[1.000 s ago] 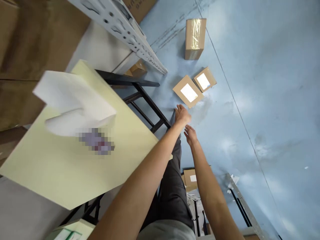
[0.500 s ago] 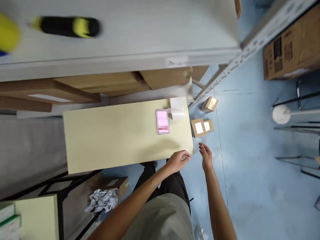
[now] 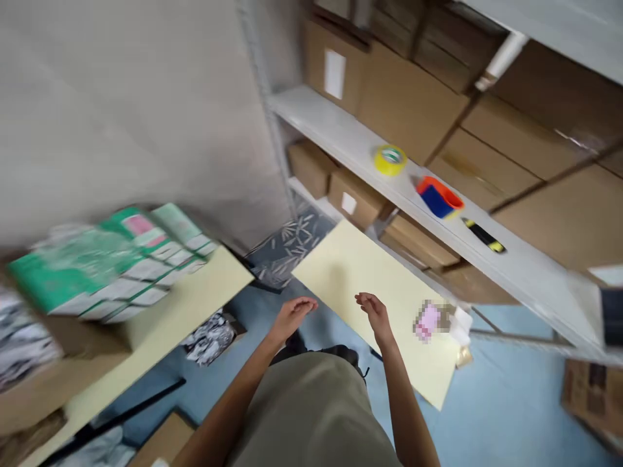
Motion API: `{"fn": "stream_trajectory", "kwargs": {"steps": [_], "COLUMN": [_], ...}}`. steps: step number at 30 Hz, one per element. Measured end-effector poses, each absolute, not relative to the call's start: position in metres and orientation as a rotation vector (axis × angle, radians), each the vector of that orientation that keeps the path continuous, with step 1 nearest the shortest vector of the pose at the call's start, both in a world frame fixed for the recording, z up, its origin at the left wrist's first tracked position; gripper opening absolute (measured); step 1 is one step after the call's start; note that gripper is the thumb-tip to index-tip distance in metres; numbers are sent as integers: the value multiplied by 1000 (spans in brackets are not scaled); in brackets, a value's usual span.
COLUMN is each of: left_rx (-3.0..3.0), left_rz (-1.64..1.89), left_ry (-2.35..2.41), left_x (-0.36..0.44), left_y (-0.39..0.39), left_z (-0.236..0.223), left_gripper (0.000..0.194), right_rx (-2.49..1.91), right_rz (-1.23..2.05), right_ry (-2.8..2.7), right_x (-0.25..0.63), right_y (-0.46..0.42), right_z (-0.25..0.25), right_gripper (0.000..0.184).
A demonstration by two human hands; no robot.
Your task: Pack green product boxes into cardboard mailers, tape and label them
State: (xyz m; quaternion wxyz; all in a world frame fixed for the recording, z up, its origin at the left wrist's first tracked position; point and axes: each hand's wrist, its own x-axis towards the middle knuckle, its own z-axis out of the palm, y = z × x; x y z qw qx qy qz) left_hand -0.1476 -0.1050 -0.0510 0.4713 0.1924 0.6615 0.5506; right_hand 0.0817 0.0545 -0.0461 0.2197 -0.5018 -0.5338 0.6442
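Observation:
Both of my hands are empty and held in front of my body. My left hand [image 3: 294, 318] is over the gap beside the near left corner of a pale yellow table [image 3: 379, 285], fingers loosely bent and apart from the thumb. Over the table's near edge is my right hand [image 3: 376, 316], its fingers half curled with nothing between them. A blurred-out pink item [image 3: 428, 320] lies on the table to the right of that hand. Beside it is a white paper piece [image 3: 461, 325] near the table's right end.
A shelf [image 3: 525, 259] behind the table carries yellow tape [image 3: 390, 159], an orange and blue item [image 3: 440, 196] and a black-yellow cutter [image 3: 484, 235]. Green and white boxes [image 3: 121, 259] are stacked on a second table [image 3: 214, 292] at left. A carton of crumpled paper [image 3: 209, 337] is below.
My view has swung left, bringing the stacked green boxes into sight. Both hands have moved left off the table's right end, and they remain empty.

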Motion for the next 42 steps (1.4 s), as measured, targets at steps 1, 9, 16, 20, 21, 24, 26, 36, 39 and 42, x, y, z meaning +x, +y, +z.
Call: {"fn": "stream_trajectory", "kwargs": {"steps": [1, 9, 16, 20, 21, 24, 26, 36, 39, 42], "left_rx": [386, -78, -314, -415, -433, -475, -491, -477, -507, -569], "left_rz": [1417, 1921, 2141, 2190, 2193, 2206, 2206, 2185, 2209, 2231], "left_ry": [1634, 1652, 1725, 1761, 1774, 1798, 1827, 2030, 2038, 1983], "left_x": [-168, -274, -322, -340, -343, -355, -364, -431, -455, -476], "left_y": [-122, -216, -220, -218, -218, -220, -224, -290, -313, -333], "left_z": [-44, 13, 37, 44, 45, 46, 46, 38, 30, 22], "left_gripper": [51, 56, 45, 40, 39, 37, 37, 30, 33, 38], "right_rx": [-1336, -734, -194, -3, 32, 87, 85, 10, -222, -385], "right_rz": [1828, 2148, 2256, 2275, 2273, 2259, 2238, 1745, 1510, 1421], "right_ry": [-1556, -2021, -2292, -2364, -2374, -2395, -2406, -2725, -2877, -2947], "right_x": [48, -170, -278, -316, -324, -348, -364, -459, -490, -513], "right_y": [52, 2, -31, -33, -33, -34, -37, -97, -122, -141], "right_z": [-40, 4, 42, 49, 48, 41, 33, 1, -11, -21], "right_gripper": [60, 51, 42, 38, 37, 35, 34, 38, 52, 50]}}
